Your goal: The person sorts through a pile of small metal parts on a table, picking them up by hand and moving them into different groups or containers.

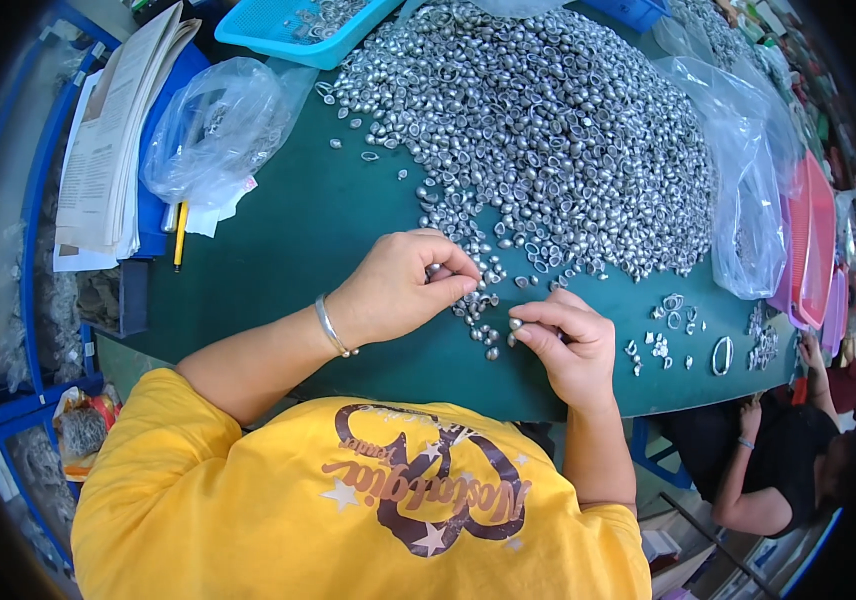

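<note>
1. Hundreds of small silver pieces [548, 140] lay heaped on the green table [288, 260], and a thinner trail ran from the heap down between our left hand [398, 285] and our right hand [570, 340].
2. We had the left hand curled beside the trail, thumb and forefinger tips close together; we could not tell whether they gripped anything.
3. We held one rounded silver piece [515, 323] between right thumb and forefinger, pinched closed on it.
4. We saw the near table edge curve past our yellow shirt [278, 490] and beneath our right forearm.
5. We had a wide stretch of tabletop left of the heap, reaching toward a see-through bag [218, 130], and a narrower strip between the right hand and some loose metal bits [663, 345].
6. We saw a turquoise basket [278, 50] at the heap's upper left, and a large plastic bag [753, 220] along its right side, beside a red basket [816, 240].
7. We saw decorative lettering and stars on the shirt, upside down in our view; the papers [108, 150] carried print too small to read.
</note>
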### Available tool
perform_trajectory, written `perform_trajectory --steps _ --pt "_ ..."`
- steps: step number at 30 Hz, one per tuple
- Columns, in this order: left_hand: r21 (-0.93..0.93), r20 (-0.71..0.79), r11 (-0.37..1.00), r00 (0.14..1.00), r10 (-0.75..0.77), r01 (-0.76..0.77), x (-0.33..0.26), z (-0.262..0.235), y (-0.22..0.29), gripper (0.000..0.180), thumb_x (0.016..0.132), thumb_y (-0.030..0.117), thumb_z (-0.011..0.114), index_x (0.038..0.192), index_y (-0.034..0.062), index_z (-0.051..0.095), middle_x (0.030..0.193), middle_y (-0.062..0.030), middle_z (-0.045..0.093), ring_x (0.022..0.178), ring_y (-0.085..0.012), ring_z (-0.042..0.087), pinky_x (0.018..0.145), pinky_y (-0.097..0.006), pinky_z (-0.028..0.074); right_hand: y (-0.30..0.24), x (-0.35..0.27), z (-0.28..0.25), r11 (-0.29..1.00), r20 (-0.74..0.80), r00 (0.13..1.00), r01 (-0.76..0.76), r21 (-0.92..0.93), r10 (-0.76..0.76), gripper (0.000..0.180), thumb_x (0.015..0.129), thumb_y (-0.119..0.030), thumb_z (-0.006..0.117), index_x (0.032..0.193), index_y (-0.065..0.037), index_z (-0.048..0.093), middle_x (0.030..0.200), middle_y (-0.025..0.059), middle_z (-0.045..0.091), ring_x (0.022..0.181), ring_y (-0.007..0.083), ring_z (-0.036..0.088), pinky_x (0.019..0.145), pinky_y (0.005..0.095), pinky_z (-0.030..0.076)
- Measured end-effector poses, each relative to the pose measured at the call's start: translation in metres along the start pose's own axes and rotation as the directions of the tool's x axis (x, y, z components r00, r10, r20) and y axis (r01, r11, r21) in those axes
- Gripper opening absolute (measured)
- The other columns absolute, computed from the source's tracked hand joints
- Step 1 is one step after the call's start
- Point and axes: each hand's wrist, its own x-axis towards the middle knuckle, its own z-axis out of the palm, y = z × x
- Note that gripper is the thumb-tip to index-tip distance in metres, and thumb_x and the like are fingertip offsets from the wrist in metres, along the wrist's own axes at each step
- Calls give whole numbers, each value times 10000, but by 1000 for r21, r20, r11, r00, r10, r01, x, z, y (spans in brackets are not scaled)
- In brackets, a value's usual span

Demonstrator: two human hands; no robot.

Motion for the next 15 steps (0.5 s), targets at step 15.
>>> perform_trajectory --steps 15 --pt "295 -5 901 942 334 -318 10 8 -6 60 718 69 647 767 35 639 692 -62 553 604 -174 543 560 -264 440 0 20 5 812 -86 995 -4 -584 -57 105 741 -144 633 772 -44 618 678 120 559 601 295 559 549 356 458"
